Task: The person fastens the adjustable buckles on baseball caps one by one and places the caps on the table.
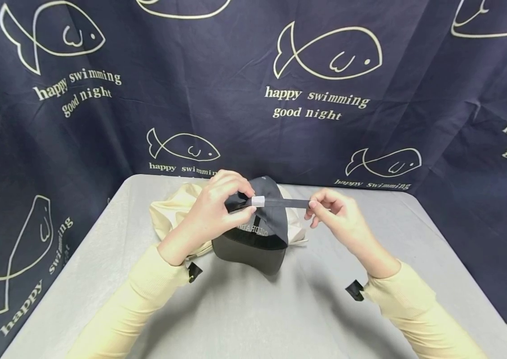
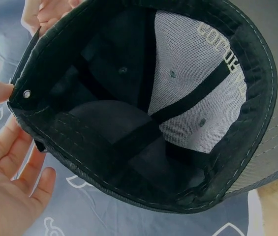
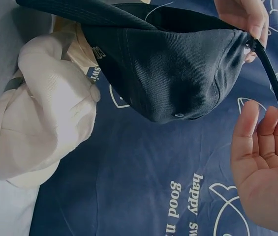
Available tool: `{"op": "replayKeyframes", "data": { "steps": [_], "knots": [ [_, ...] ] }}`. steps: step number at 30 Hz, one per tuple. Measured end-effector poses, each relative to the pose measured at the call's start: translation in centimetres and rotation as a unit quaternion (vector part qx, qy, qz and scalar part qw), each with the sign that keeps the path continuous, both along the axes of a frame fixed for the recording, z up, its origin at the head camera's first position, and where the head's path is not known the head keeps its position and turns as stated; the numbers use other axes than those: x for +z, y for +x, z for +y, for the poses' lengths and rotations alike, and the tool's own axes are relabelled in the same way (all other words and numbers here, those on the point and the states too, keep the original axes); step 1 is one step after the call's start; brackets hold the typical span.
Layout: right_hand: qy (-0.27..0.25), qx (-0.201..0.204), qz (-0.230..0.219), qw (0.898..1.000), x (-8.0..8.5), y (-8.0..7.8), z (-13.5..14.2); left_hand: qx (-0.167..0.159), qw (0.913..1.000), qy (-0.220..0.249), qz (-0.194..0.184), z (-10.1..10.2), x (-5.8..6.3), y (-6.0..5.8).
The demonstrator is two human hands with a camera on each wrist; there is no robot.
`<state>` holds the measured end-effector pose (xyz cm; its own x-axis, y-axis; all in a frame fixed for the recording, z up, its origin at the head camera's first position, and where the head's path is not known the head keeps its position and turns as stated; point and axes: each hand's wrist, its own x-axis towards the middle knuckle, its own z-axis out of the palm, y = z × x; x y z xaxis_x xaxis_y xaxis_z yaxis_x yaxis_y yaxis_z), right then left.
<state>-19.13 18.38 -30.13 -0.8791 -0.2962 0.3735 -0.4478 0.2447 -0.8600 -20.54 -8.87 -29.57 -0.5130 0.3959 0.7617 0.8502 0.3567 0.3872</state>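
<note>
A dark baseball cap (image 1: 275,219) hangs over the far half of the table, its brim (image 1: 251,257) toward me. My left hand (image 1: 217,207) pinches the cap's back edge at a silver buckle (image 1: 257,201) between thumb and fingers. Out of that buckle runs a dark strap (image 1: 291,203), stretched to the right. My right hand (image 1: 340,214) pinches the strap's free end between thumb and forefinger. The left wrist view looks into the cap's lining (image 2: 119,147), with pale backing behind the front lettering. Seen from the right wrist, the crown (image 3: 173,73) points downward.
Behind the dark cap, a cream cap (image 1: 174,204) lies to the left on the grey table (image 1: 244,319). A white cap (image 3: 55,108) lies to its right, partly hidden in the head view. A navy curtain (image 1: 235,89) with fish prints surrounds the table's back and sides.
</note>
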Motion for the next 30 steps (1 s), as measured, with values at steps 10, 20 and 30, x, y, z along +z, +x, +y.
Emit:
{"op": "replayKeyframes", "data": {
  "steps": [10,20,30],
  "knots": [
    [0.008,-0.021,0.024,0.999,-0.7,-0.1,-0.1,0.008,1.0000,0.000,-0.001,0.1,-0.1,-0.2],
    [0.032,-0.072,0.174,0.982,-1.6,-0.4,-1.1,0.036,0.9993,0.006,-0.004,0.2,-0.2,-0.2],
    [0.120,-0.127,0.318,0.932,-1.9,-0.6,-2.9,0.060,0.9981,0.010,-0.009,0.5,-0.3,0.0]
  ]
}}
